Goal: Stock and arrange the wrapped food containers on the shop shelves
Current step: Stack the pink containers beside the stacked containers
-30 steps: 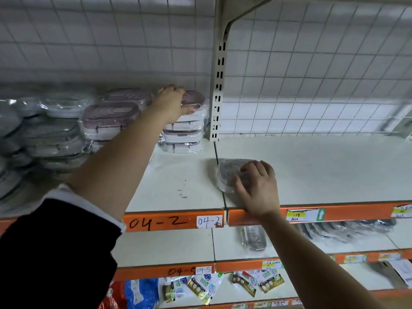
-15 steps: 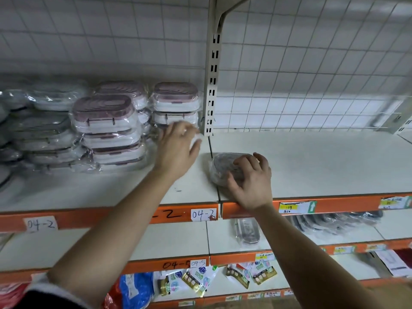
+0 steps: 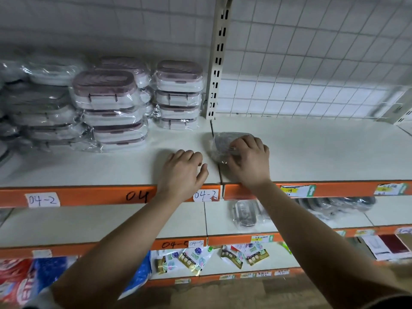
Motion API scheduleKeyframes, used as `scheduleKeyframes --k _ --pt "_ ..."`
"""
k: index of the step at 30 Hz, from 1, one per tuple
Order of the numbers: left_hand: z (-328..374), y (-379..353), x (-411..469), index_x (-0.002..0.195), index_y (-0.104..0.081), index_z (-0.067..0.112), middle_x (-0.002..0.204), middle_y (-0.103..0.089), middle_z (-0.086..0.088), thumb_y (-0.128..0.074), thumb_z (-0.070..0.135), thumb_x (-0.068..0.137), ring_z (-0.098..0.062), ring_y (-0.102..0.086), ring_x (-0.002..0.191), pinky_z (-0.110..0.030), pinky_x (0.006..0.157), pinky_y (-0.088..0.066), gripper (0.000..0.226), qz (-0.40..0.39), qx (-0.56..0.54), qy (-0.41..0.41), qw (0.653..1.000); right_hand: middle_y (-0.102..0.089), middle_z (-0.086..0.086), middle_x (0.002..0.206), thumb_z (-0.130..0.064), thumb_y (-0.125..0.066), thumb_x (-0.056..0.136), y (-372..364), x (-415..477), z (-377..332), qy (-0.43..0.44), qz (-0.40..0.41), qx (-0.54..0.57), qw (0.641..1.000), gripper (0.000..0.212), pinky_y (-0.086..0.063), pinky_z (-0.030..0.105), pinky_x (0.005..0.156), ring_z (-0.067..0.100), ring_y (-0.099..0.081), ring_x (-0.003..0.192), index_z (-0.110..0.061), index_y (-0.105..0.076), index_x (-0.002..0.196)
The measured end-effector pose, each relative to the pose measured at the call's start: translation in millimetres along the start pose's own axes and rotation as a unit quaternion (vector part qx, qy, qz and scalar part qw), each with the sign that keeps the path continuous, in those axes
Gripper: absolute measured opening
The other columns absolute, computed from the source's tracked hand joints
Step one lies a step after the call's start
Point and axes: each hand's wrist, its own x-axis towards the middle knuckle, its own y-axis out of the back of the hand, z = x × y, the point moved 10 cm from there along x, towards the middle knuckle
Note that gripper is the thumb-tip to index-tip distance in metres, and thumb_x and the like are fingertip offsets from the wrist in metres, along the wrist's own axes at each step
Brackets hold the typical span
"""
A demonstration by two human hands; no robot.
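Note:
My right hand [image 3: 248, 161] lies over a small grey container in clear wrap [image 3: 224, 143] near the front of the upper shelf [image 3: 312, 152], fingers curled on its top and near side. My left hand [image 3: 184, 170] hovers just left of it over the shelf front, fingers loosely bent, holding nothing. Stacks of wrapped white containers with mauve lids stand at the back: one stack [image 3: 178, 94] by the upright post, a taller stack [image 3: 109, 108] further left.
Grey wrapped containers [image 3: 42, 103] pile up at the far left. A slotted post [image 3: 217, 59] divides the bays; wire mesh backs them. Below, a wrapped metal container [image 3: 245, 214] and more wrapped ones [image 3: 334, 206] lie on the second shelf. Sachets [image 3: 189, 259] sit lower.
My left hand has come down and back from the mauve-lidded stack by the post to the shelf front beside the grey container. My right hand has stayed on that container.

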Motion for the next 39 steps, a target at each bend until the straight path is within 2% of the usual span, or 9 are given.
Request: scheduleKeyframes --k 2,6,12,17,20,23,27,35,39 --pt "-1.3 -2.2 1.4 0.075 -0.059 0.012 0.069 -0.058 -0.005 -0.041 0.035 0.086 -0.03 -0.056 0.07 -0.038 0.066 -0.045 0.031 -0.004 0.009 0.002 1.0 -0.06 0.008 0.112 -0.026 -0.064 0.081 -9.9 19.2 2.4 -0.009 -0.024 -0.008 1.0 0.026 -0.039 0.041 0.087 0.034 -0.052 0.11 -0.013 -0.066 0.103" --pt "-1.0 -6.8 3.9 0.074 -0.058 0.013 0.07 -0.058 -0.006 -0.041 0.035 0.085 -0.032 -0.057 0.071 -0.038 0.068 -0.044 0.03 -0.026 0.023 0.002 0.999 -0.059 0.01 0.118 -0.021 -0.062 0.087 -27.7 54.8 5.9 -0.015 -0.046 -0.021 0.999 0.024 -0.041 0.039 0.089 0.033 -0.05 0.117 -0.01 -0.065 0.108" --pt "-2.5 -11.0 4.5 0.077 -0.059 0.014 0.072 -0.057 -0.006 -0.058 0.028 0.085 -0.031 -0.056 0.075 -0.039 0.073 -0.041 0.017 -0.04 0.036 0.002 0.999 -0.061 0.012 0.115 -0.016 -0.06 0.089 -43.6 90.1 8.7 -0.018 -0.05 -0.003 0.999 0.02 -0.043 0.038 0.091 0.034 -0.051 0.115 -0.006 -0.065 0.106" --pt "-0.4 -11.1 5.9 0.077 -0.06 0.016 0.073 -0.058 -0.004 -0.054 0.031 0.086 -0.029 -0.057 0.075 -0.038 0.072 -0.04 0.018 -0.039 0.052 -0.01 0.998 -0.061 0.013 0.111 -0.009 -0.062 0.088 -49.4 100.5 11.6 -0.023 -0.043 0.037 0.998 0.017 -0.038 0.032 0.091 0.034 -0.052 0.113 -0.003 -0.066 0.103" --pt "0.2 -13.4 7.1 0.078 -0.06 0.017 0.074 -0.058 -0.004 -0.049 0.033 0.087 -0.029 -0.057 0.076 -0.038 0.072 -0.04 0.021 -0.048 0.055 -0.018 0.997 -0.062 0.013 0.113 -0.014 -0.063 0.09 -46.9 99.9 11.2 -0.012 -0.052 0.048 0.997 0.019 -0.039 0.034 0.095 0.034 -0.053 0.113 -0.004 -0.066 0.105" --pt "0.1 -13.8 7.8 0.079 -0.06 0.017 0.074 -0.058 -0.003 -0.042 0.035 0.087 -0.029 -0.057 0.076 -0.038 0.071 -0.038 0.027 -0.052 0.053 -0.017 0.997 -0.062 0.014 0.119 -0.018 -0.061 0.091 -38.5 93.9 9.5 0.001 -0.061 0.026 0.998 0.028 -0.037 0.039 0.102 0.034 -0.051 0.119 -0.005 -0.064 0.115" --pt "2.0 -10.4 5.0 0.079 -0.061 0.016 0.073 -0.058 -0.004 -0.042 0.034 0.087 -0.029 -0.057 0.075 -0.038 0.07 -0.038 0.028 -0.04 0.057 -0.025 0.997 -0.06 0.016 0.123 -0.015 -0.058 0.09 -15.9 68.9 12.1 -0.013 -0.043 0.026 0.999 0.034 -0.041 0.039 0.097 0.036 -0.052 0.116 -0.003 -0.061 0.122" --pt "17.3 -4.7 2.5 0.088 -0.066 0.013 0.084 -0.061 -0.006 -0.032 0.034 0.091 -0.03 -0.058 0.08 -0.041 0.076 -0.04 0.04 -0.058 0.099 -0.056 0.992 -0.061 0.012 0.124 -0.018 -0.059 0.093 41.3 4.6 58.9 -0.035 -0.019 0.008 0.999 0.031 -0.041 0.039 0.095 0.036 -0.052 0.116 -0.007 -0.063 0.121" --pt "48.9 3.5 -4.2 0.088 -0.065 0.014 0.087 -0.062 -0.007 -0.033 0.036 0.091 -0.031 -0.058 0.084 -0.041 0.076 -0.039 0.038 -0.029 0.099 -0.038 0.994 -0.064 0.014 0.118 -0.016 -0.06 0.092 75.3 -29.3 92.0 -0.032 0.002 0.017 0.999 0.028 -0.044 0.042 0.091 0.038 -0.053 0.111 -0.005 -0.065 0.116"
